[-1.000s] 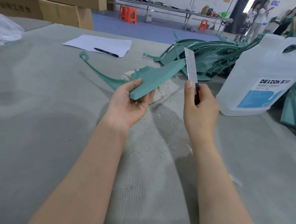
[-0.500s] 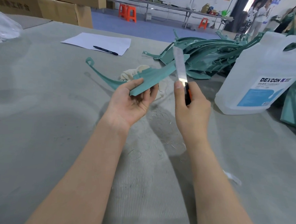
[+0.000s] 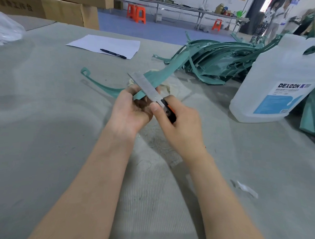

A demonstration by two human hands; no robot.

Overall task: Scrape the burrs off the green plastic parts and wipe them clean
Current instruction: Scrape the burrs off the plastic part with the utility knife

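Observation:
My left hand point(image 3: 130, 113) grips a long curved green plastic part point(image 3: 163, 71) near its middle; its thin tail with a loop end reaches left over the table. My right hand point(image 3: 181, 127) holds a utility knife point(image 3: 168, 112) with a black and orange handle. The long blade point(image 3: 145, 86) lies across the near edge of the part, just above my left fingers. A cream cloth point(image 3: 167, 87) lies on the table behind the part, mostly hidden by it.
A pile of several more green parts point(image 3: 217, 62) lies at the back right. A large white DEXCON jug point(image 3: 279, 84) stands to the right. Paper point(image 3: 105, 45) with a pen point(image 3: 113, 53) lies at the back. Cardboard boxes point(image 3: 67, 10) stand far left. People stand in the far right background.
My right hand has swung the knife left and tipped the blade down from upright onto the green part. My left hand has lowered the part and turned it slightly.

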